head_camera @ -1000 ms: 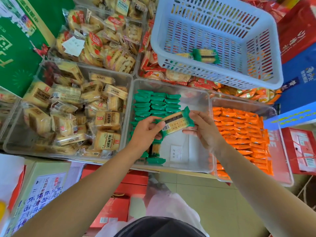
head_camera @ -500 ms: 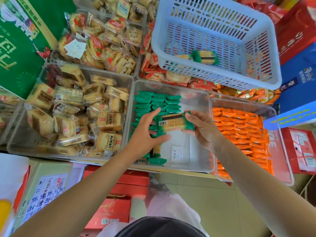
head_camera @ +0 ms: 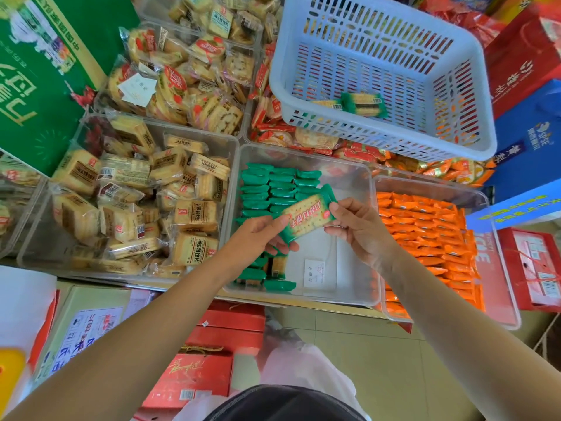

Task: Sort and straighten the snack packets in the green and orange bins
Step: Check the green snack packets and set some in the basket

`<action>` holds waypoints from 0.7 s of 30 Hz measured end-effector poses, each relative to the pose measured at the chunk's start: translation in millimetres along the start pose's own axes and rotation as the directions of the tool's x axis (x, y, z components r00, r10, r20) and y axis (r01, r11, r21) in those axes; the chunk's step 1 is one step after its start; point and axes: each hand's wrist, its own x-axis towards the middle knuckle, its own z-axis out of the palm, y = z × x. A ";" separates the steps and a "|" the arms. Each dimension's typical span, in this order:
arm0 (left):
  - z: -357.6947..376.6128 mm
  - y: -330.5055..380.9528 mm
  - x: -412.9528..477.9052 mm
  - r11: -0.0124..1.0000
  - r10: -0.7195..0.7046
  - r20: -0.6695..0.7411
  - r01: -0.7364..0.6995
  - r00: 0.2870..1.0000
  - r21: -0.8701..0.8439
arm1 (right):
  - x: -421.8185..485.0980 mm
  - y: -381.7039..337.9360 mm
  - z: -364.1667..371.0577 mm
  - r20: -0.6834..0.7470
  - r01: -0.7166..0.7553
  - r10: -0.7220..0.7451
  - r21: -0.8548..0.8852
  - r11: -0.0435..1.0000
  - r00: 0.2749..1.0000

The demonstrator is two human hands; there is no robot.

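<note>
A green cracker packet point(head_camera: 306, 215) is held over the clear bin of green packets point(head_camera: 349, 177), its printed face up. My left hand point(head_camera: 261, 235) pinches its near left end and my right hand point(head_camera: 358, 226) pinches its far right end. Green packets point(head_camera: 273, 189) stand in neat rows in the bin's far left part; a few more point(head_camera: 273, 278) lie at its near left edge. To the right, a clear bin point(head_camera: 498, 262) holds rows of orange packets point(head_camera: 425, 238).
A white slotted basket point(head_camera: 379, 141) rests on the bins behind, with two green packets point(head_camera: 361, 103) inside. Bins of yellow cracker packs point(head_camera: 136, 202) fill the left. Red boxes point(head_camera: 209, 378) lie on the floor below; red and blue cartons point(head_camera: 528, 141) stand at the right.
The packet has been turned over in both hands: its barcode side faced up before, its printed front faces up now. It tilts, right end farther away.
</note>
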 end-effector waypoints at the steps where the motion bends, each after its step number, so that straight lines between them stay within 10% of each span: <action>1: -0.5 -1.0 -0.6 1.000 0.001 -0.023 -0.002 1.000 -0.024 | -0.2 0.5 -0.9 -0.016 0.003 -0.003 -0.002 1.000 1.000; 13: 2.9 0.0 4.5 0.971 -0.091 -0.097 0.066 0.991 -0.229 | -2.6 5.6 -10.7 0.043 0.039 -0.038 -0.011 0.999 0.998; 21: 8.6 -12.3 2.2 0.891 0.232 -0.120 -0.161 0.965 0.424 | 4.7 13.1 -12.8 -0.059 -0.202 0.211 0.125 0.971 0.976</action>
